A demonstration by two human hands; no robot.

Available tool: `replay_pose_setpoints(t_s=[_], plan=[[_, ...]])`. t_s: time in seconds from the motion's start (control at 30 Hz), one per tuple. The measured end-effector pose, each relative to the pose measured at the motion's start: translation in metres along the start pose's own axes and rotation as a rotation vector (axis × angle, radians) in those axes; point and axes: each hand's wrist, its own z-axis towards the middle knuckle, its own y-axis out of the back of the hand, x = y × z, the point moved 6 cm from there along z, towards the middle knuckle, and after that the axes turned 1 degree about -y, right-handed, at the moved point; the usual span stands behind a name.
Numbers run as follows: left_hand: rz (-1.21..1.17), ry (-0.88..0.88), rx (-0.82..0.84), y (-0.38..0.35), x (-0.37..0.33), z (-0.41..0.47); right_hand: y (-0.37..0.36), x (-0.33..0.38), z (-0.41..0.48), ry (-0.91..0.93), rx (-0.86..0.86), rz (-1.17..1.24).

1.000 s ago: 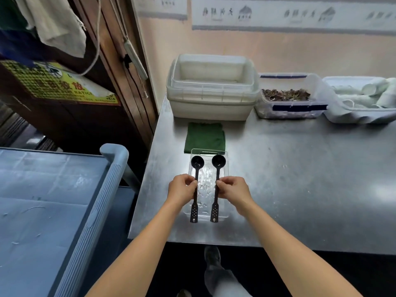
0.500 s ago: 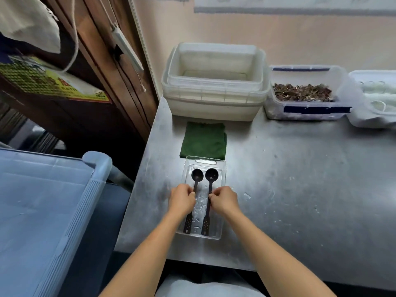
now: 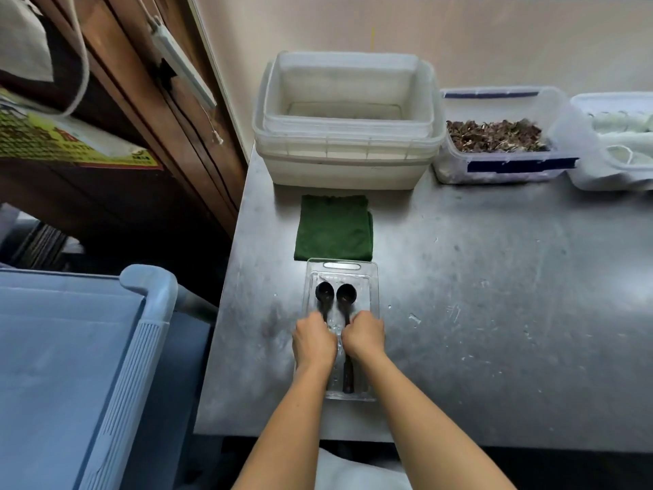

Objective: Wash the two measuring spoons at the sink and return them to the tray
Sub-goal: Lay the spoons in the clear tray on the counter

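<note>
Two black measuring spoons lie side by side in a clear plastic tray (image 3: 372, 277) on the steel table, bowls pointing away from me. The left spoon (image 3: 324, 291) has its handle under my left hand (image 3: 312, 343), which is closed around it. My right hand (image 3: 364, 335) is closed around the handle of the right spoon (image 3: 346, 293), whose end shows below my wrist. Both fists touch each other over the tray's middle. Water drops sit in the tray.
A folded green cloth (image 3: 334, 228) lies just beyond the tray. Stacked white tubs (image 3: 348, 143) stand at the back, with a clear box of dried bits (image 3: 494, 136) and another container (image 3: 615, 143) to the right. A blue cart (image 3: 70, 366) stands at left.
The spoons have come down into the tray with both hands still on their handles. My hands moved closer together, and the view tilted down and nearer.
</note>
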Motion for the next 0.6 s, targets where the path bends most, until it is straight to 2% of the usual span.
replay_pose_setpoints(t_s=[0.6], plan=[[-0.020, 0.008, -0.020, -0.004, 0.005, -0.004, -0.012, 0.001, -0.006, -0.026, -0.110, -0.064]])
